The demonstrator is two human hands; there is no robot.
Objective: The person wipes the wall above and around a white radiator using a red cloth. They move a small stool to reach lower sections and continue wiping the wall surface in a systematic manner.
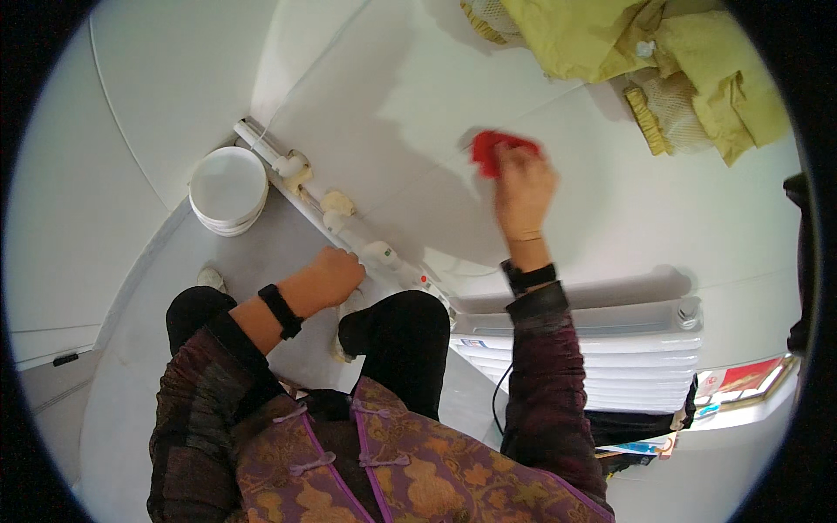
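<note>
My right hand (526,189) grips a red cloth (487,153) and holds it against the white wall (418,124). The hand and cloth are slightly blurred. Above my knees, my left hand (330,278) is curled into a fist, and nothing shows in it. White plastic pipes (379,253) with elbow fittings run along the foot of the wall just beyond that fist. Both wrists wear black bands.
White stacked buckets (229,186) stand in the corner at left. A white radiator (575,366) is mounted on the wall at right, with dark cloth (634,425) below it. Yellow-green fabric with mesh lining (693,78) hangs at upper right. The floor (261,261) is grey.
</note>
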